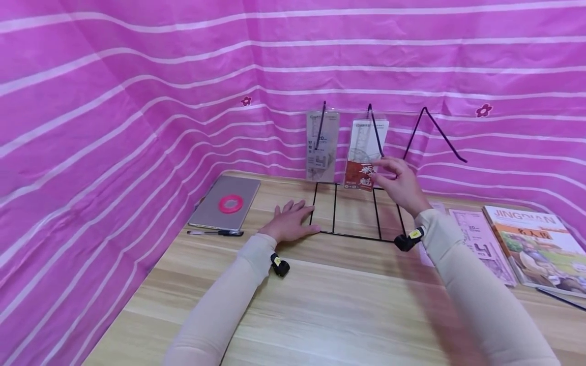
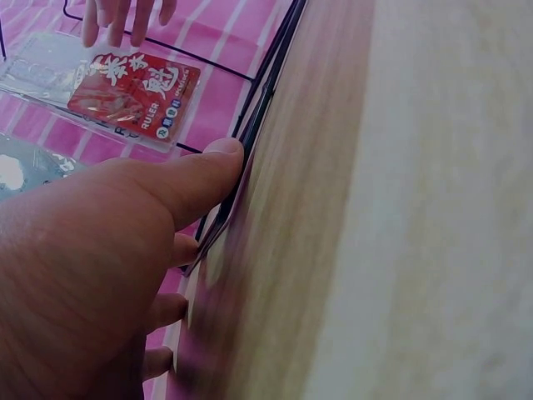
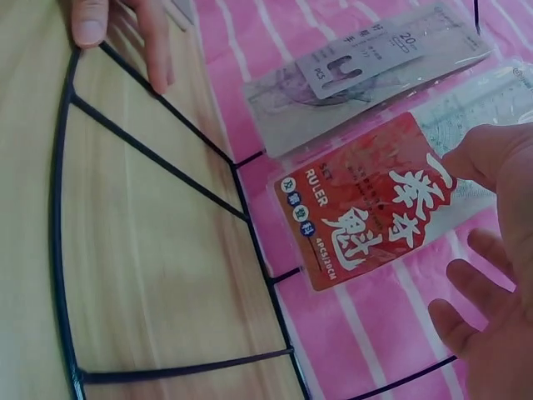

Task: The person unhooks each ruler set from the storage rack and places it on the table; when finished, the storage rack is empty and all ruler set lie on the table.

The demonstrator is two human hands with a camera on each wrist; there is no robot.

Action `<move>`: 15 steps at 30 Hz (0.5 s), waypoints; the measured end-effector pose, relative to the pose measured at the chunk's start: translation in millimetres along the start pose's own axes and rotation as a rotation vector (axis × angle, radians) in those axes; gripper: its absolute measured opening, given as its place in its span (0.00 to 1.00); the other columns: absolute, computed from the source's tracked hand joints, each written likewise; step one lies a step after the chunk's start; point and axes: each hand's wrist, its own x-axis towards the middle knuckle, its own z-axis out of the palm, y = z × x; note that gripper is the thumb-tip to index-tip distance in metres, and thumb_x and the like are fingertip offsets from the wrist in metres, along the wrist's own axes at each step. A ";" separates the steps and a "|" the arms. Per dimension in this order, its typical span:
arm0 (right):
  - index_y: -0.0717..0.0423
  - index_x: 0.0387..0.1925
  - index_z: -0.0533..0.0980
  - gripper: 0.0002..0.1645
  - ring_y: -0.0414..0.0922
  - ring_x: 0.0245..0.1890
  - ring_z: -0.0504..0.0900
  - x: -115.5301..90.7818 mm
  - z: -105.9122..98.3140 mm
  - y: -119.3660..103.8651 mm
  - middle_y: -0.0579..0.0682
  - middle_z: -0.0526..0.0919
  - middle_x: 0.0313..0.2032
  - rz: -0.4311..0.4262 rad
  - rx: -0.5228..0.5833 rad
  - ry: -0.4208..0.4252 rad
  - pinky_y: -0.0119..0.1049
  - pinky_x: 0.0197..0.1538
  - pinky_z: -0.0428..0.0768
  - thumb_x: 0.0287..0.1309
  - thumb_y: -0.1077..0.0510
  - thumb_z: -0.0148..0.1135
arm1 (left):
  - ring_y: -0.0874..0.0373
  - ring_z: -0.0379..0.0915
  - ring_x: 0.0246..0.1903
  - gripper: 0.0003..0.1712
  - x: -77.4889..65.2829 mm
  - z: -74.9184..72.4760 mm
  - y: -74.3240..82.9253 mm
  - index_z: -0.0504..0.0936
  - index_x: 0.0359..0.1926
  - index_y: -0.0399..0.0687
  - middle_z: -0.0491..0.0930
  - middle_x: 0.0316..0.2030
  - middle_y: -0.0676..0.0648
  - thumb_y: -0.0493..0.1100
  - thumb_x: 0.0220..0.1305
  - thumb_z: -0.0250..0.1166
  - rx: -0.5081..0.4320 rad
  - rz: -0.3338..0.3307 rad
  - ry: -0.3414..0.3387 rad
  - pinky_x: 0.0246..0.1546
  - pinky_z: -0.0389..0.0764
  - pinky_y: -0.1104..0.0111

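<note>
A black wire display rack (image 1: pixel 354 237) stands on the table with hooks rising at the back. My left hand (image 1: pixel 291 223) lies on the rack's left base edge, its thumb (image 2: pixel 208 175) on the black wire. A ruler set (image 1: pixel 359 170) in a clear pack with a red and white card hangs from the middle hook. My right hand (image 1: pixel 403 184) is at this pack's right edge, fingers spread; whether the thumb (image 3: pixel 479 154) touches it is unclear. Another ruler set (image 1: pixel 322 147), with a grey card, hangs from the left hook. The right hook (image 1: pixel 441 133) holds nothing.
At the left lie a grey notebook (image 1: pixel 242 190), a pink tape roll (image 1: pixel 222 205) and a pen (image 1: pixel 215 233). To the right are a pink ruler pack (image 1: pixel 480 244), a magazine (image 1: pixel 540 246) and a dark pen-like stick (image 1: pixel 560 298). Pink striped cloth (image 1: pixel 183 127) hangs behind.
</note>
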 end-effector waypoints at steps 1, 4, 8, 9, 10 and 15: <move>0.55 0.66 0.79 0.26 0.59 0.70 0.73 1.1 0.1 0.5 0.59 0.70 0.73 0.009 0.008 0.003 0.42 0.62 0.84 0.69 0.59 0.68 | 0.38 0.33 0.85 0.47 0.0 -0.4 0.8 0.58 0.83 0.62 0.45 0.86 0.46 0.73 0.72 0.57 -0.003 0.002 0.000 0.80 0.30 0.33; 0.53 0.67 0.78 0.27 0.59 0.71 0.72 3.0 0.5 -1.7 0.59 0.73 0.70 0.028 0.017 0.005 0.53 0.66 0.81 0.70 0.57 0.69 | 0.38 0.33 0.85 0.46 -0.4 -1.6 2.2 0.58 0.83 0.62 0.46 0.86 0.46 0.72 0.72 0.58 -0.002 0.001 0.005 0.80 0.31 0.33; 0.53 0.67 0.78 0.27 0.59 0.71 0.71 2.8 3.3 -6.6 0.58 0.73 0.70 0.040 0.027 0.004 0.55 0.66 0.80 0.70 0.54 0.69 | 0.38 0.33 0.85 0.46 0.0 -2.5 1.5 0.58 0.83 0.63 0.46 0.86 0.46 0.73 0.72 0.57 0.008 -0.008 0.008 0.80 0.31 0.33; 0.53 0.67 0.78 0.26 0.59 0.71 0.72 2.3 4.3 -7.3 0.58 0.74 0.70 0.037 0.031 0.006 0.50 0.64 0.82 0.71 0.54 0.69 | 0.38 0.33 0.85 0.46 0.1 -2.4 1.3 0.58 0.83 0.63 0.46 0.86 0.46 0.73 0.72 0.57 0.006 -0.009 0.007 0.80 0.31 0.33; 0.54 0.66 0.78 0.25 0.58 0.69 0.73 1.5 5.4 -7.8 0.57 0.75 0.69 0.032 0.037 0.011 0.44 0.63 0.83 0.71 0.54 0.68 | 0.38 0.33 0.85 0.46 0.1 -2.2 1.2 0.58 0.83 0.63 0.46 0.86 0.46 0.73 0.72 0.57 0.003 -0.011 0.006 0.80 0.31 0.33; 0.59 0.61 0.81 0.20 0.43 0.53 0.82 -5.2 10.0 -7.9 0.59 0.80 0.58 -0.039 0.048 0.088 0.17 0.50 0.78 0.71 0.58 0.67 | 0.38 0.32 0.85 0.47 -0.5 -0.3 1.6 0.58 0.83 0.63 0.45 0.86 0.46 0.73 0.72 0.57 -0.004 -0.009 -0.005 0.80 0.29 0.34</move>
